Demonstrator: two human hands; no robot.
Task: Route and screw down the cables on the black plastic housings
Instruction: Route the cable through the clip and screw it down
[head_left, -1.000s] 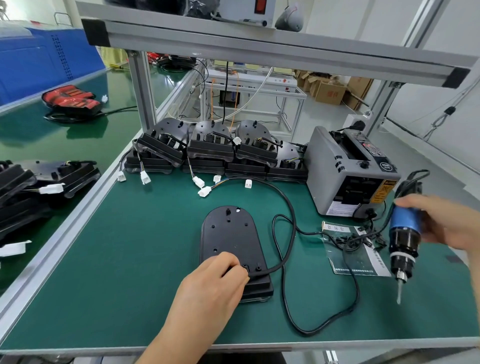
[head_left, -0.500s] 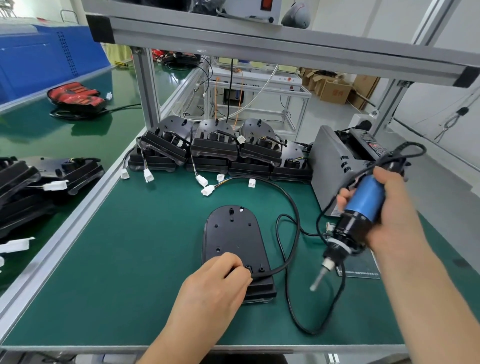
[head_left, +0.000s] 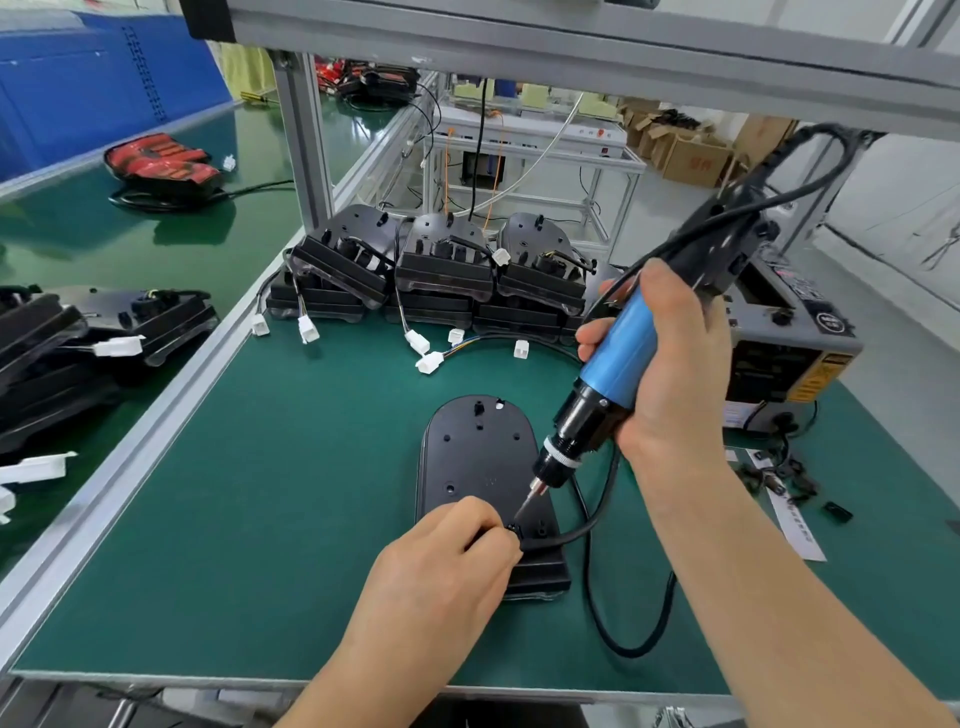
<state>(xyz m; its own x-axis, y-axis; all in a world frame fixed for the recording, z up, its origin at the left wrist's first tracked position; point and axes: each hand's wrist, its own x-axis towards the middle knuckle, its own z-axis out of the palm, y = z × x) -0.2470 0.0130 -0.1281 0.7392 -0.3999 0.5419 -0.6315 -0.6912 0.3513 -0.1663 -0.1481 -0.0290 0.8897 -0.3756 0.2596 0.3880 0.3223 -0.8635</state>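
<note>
A black plastic housing (head_left: 478, 457) lies flat on the green mat in front of me. A black cable (head_left: 618, 618) leaves its near end and loops off to the right. My left hand (head_left: 441, 566) rests on the housing's near end, its fingertips pinching a small black clamp (head_left: 514, 530) over the cable. My right hand (head_left: 670, 374) grips a blue and black electric screwdriver (head_left: 613, 364), tilted down to the left. The screwdriver's bit tip (head_left: 524, 506) sits right at the clamp beside my left fingertips.
Several stacked black housings (head_left: 441, 270) with white connectors (head_left: 428, 361) line the back of the mat. A grey tape dispenser (head_left: 784, 332) stands at the right. Small black parts and a paper sheet (head_left: 784, 493) lie right of the cable. More housings (head_left: 104, 322) sit on the left bench.
My right hand has swung the screwdriver from the right side of the mat in over the housing, bringing the bit down to the clamp. My left hand has stayed on the housing's near end.
</note>
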